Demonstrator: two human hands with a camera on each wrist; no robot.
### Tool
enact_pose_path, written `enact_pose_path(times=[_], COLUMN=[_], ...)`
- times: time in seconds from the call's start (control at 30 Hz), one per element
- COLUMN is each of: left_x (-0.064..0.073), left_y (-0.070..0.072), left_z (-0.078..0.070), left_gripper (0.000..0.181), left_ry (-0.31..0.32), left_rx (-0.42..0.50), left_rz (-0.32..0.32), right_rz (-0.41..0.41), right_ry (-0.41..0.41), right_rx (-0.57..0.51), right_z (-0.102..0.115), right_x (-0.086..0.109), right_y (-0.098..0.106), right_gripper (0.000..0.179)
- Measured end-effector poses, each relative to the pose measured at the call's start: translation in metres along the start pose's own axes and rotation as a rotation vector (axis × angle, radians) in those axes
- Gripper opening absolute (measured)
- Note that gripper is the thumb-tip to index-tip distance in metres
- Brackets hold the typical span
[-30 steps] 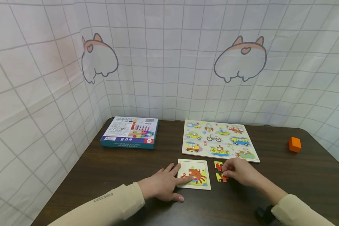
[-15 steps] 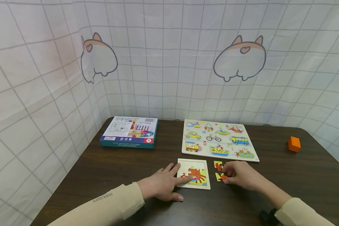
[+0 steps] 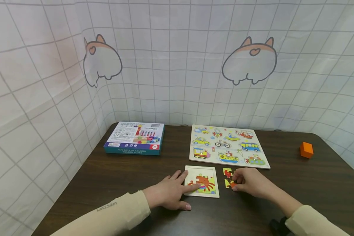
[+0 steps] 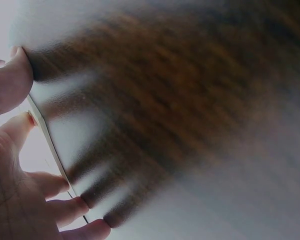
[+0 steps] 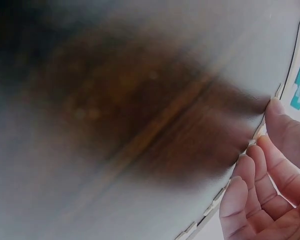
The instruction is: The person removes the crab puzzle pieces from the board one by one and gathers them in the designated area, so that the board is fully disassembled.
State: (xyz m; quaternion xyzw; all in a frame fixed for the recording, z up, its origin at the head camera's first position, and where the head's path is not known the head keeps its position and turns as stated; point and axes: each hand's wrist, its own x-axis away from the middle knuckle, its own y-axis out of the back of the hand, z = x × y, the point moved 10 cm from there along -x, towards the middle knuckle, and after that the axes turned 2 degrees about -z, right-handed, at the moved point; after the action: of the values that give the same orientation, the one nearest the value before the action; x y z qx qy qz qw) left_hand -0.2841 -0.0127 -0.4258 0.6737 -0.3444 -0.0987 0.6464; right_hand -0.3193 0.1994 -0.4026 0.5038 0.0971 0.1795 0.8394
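Note:
The left hand [image 3: 169, 193] lies with fingers spread at the left side of a small square puzzle tray [image 3: 189, 169]. Its index finger rests on the assembled puzzle pieces [image 3: 205, 185], which show a red-orange creature on yellow and green. The thumb touches the dark tabletop below the tray. Right of the tray, the right hand [image 3: 252, 183] pinches a yellow-and-orange puzzle piece [image 3: 227, 184] at the tabletop between thumb and curled fingers; the hand covers part of it. A yellow-and-red puzzle piece [image 3: 227, 172] lies just above. In the right wrist view, the thumb [image 5: 288, 131] and fingertips meet the table level.
A vehicle-picture puzzle board [image 3: 227, 147] lies behind the tray. A boxed bead set [image 3: 134, 138] sits at the back left, an orange block [image 3: 306, 150] at the far right. A gridded curtain [image 3: 171, 65] hangs behind the dark table [image 3: 135, 177].
The right hand has shifted slightly down and its fingers have drawn in around the lower piece, which has moved a little upward. The left hand stays still on the tray.

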Motion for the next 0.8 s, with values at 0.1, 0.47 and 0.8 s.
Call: enact_pose_path(times=[0.1, 0.47, 0.8], left_x=[0.0005, 0.0002, 0.0], left_y=[0.0004, 0.0001, -0.0002], left_z=[-0.0005, -0.0005, 0.0007], left_gripper=[0.071, 0.071, 0.071], left_ry=[0.0, -0.006, -0.002], left_rx=[0.0, -0.008, -0.001], left_rz=[-0.001, -0.007, -0.002], right_rz=[-0.001, 0.0, 0.002], right_ry=[0.003, 0.002, -0.001], right_rx=[0.002, 0.001, 0.003], right_z=[0.0, -0.0002, 0.0014], right_x=[0.0, 0.0002, -0.0005], right_y=[0.0, 0.0003, 0.0011], right_gripper=[0.021, 0.022, 0.022])
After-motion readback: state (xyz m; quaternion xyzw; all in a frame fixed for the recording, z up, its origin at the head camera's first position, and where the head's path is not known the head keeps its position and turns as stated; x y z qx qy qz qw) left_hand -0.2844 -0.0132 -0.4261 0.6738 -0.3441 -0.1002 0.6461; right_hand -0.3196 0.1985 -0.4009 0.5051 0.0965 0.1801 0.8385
